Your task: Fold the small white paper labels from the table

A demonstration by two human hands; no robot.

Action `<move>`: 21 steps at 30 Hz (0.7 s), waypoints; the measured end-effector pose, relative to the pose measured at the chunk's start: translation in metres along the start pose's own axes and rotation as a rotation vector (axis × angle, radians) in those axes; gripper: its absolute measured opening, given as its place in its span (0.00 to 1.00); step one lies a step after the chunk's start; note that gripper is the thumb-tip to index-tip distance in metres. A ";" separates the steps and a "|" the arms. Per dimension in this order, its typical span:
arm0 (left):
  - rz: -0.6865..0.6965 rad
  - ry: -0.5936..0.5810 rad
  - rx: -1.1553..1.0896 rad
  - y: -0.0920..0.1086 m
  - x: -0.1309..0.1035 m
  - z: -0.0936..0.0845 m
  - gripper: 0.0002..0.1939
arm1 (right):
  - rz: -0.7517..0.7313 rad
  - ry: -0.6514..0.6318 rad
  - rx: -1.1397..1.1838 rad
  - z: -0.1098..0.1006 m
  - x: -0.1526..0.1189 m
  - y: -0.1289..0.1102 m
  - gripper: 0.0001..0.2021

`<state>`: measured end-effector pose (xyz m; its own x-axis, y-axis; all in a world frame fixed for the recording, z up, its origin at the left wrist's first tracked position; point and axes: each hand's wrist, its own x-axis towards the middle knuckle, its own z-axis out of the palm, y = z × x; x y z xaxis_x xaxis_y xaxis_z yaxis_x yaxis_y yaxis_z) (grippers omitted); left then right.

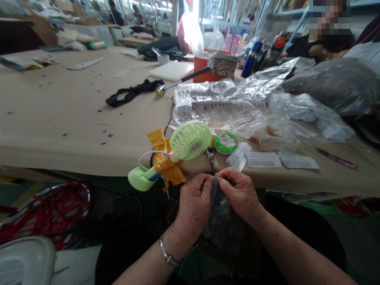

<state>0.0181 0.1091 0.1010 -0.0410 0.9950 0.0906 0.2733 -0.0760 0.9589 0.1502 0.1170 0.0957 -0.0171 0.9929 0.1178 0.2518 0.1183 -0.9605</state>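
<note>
At the table's front edge both my hands are closed in a pinch, their fingertips almost meeting. My left hand [194,204] and my right hand [241,194] grip the upper edge of a thin pale label [213,190]. More greyish-white labels [227,221] are bunched below, dim in the shadow. Just beyond the fingertips, a metal rod like a soldering iron [211,158] points down toward them. Left of it, a light-green handheld fan [191,140] is fixed to the edge with brown tape [169,170]. A green-rimmed round dish [226,143] with white padding sits right of the rod.
Printed label sheets [263,160] and a pen-like cutter [337,158] lie along the right edge. Behind are clear plastic bags [219,113], a hammer-like tool [181,81], black fabric [133,93], a red box [202,65] and a blue bottle [251,59]. A person sits at far right.
</note>
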 end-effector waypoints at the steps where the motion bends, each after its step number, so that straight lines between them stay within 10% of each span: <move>1: -0.003 0.003 -0.001 0.000 0.000 0.000 0.08 | -0.006 0.004 -0.007 0.000 0.000 0.001 0.06; 15: -0.053 -0.039 -0.028 0.002 -0.015 -0.004 0.08 | 0.047 -0.065 0.000 -0.011 -0.022 0.001 0.07; 21: -0.188 -0.092 -0.030 -0.021 -0.019 -0.002 0.07 | -0.500 0.050 -0.612 -0.054 -0.021 -0.003 0.05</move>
<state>0.0116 0.0917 0.0794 -0.0002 0.9934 -0.1146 0.2406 0.1112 0.9642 0.2019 0.0948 0.1094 -0.2290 0.8201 0.5244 0.7137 0.5078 -0.4825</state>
